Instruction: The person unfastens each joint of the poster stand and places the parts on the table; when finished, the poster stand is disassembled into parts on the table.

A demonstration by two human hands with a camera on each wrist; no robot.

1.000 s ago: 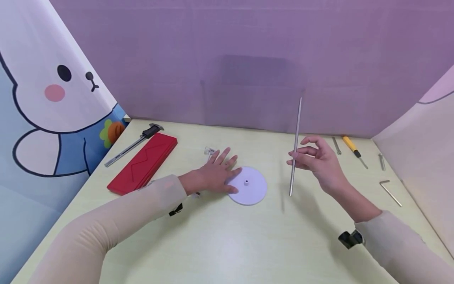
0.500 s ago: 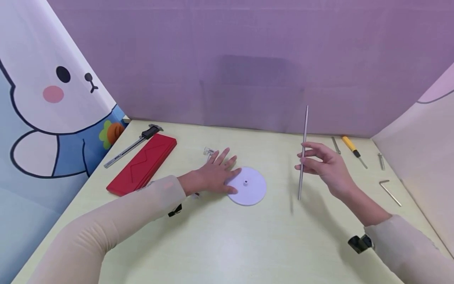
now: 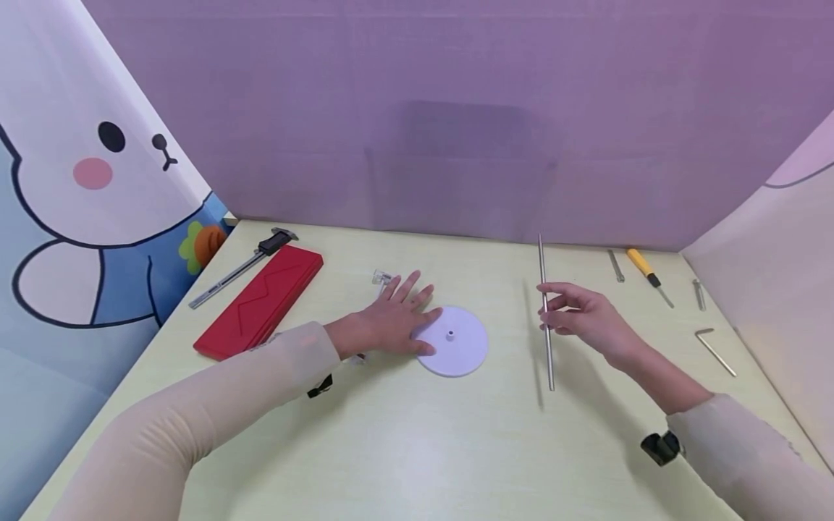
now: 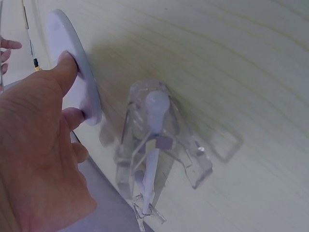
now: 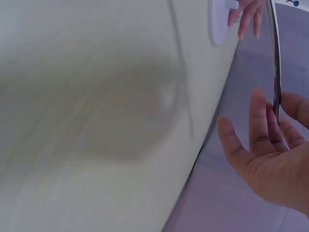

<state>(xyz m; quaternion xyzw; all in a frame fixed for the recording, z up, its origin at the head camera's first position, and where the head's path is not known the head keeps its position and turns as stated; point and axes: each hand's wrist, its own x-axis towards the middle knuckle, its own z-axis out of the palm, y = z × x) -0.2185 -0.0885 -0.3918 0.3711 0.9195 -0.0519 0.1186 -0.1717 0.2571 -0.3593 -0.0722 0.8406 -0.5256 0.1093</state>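
1. A pale yellow-green tabletop is seen, closed in by a plain purple backdrop behind and a cartoon rabbit curtain on the left.
2. A long, thin, straight silver metal rod is held nearly upright over the table by the right hand, right of the disc and apart from it; it is smooth, shiny and of even thickness.
3. The rod is pinched at about mid-length between thumb and fingertips, the other fingers loosely extended.
4. A flat, round white plastic disc with a small raised socket at its centre lies on the table.
5. The left hand is laid flat, fingers spread and straight, its fingertips resting on the disc's left edge; nothing is gripped.
6. A small clear plastic clip is seen on the table just beside the left hand.
7. A red rectangular case and a steel caliper lie far left.
8. A yellow-handled screwdriver and an L-shaped hex key lie far right.
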